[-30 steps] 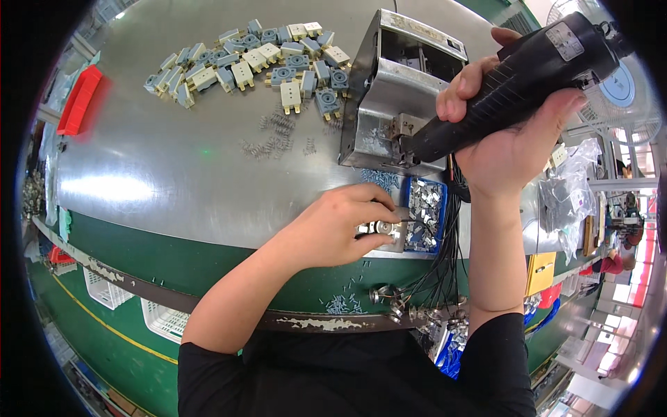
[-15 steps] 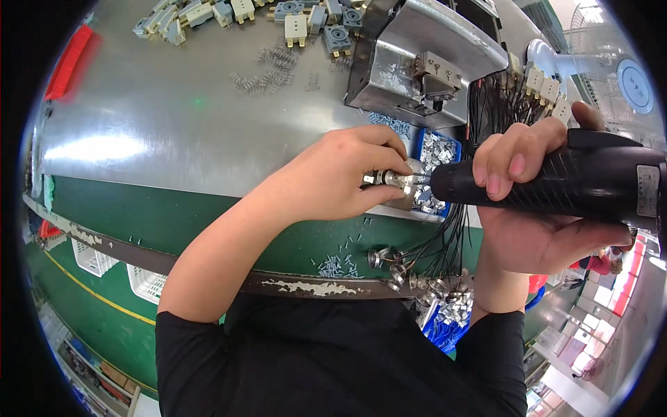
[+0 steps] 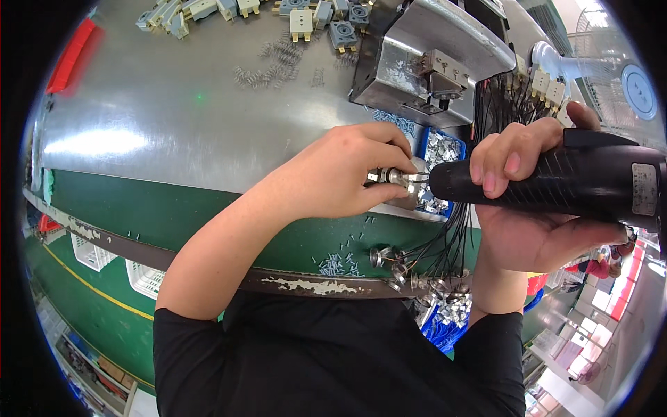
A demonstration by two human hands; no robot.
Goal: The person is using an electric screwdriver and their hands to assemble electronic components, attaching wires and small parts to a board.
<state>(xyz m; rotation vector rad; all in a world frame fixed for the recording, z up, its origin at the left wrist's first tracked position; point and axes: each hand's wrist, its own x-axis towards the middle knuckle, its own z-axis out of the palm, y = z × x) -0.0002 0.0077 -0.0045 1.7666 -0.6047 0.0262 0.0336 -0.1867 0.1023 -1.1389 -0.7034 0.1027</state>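
Over the front edge of the steel bench, my left hand (image 3: 347, 169) pinches a small round metal part with terminals (image 3: 394, 177) between thumb and fingers. From the right, my right hand (image 3: 517, 208) grips a black electric screwdriver (image 3: 556, 181), held level. Its tip points left at the metal part and seems to meet it; the exact contact is too small to make out. Just beyond the pinch stands a blue tray (image 3: 425, 142) of small silvery metal pieces, partly hidden by the screwdriver and fingers.
A bent steel fixture (image 3: 431, 55) stands behind my hands. Loose screws (image 3: 337, 265) lie on the green mat (image 3: 208, 219), near wired metal parts (image 3: 389, 258). Springs (image 3: 278, 59) and cream-and-grey switch blocks (image 3: 301, 25) lie on the steel bench (image 3: 174, 125). Black wires hang at the right.
Both hands keep their grips, with the screwdriver tip still at the metal part. The view has shifted slightly; little else differs.
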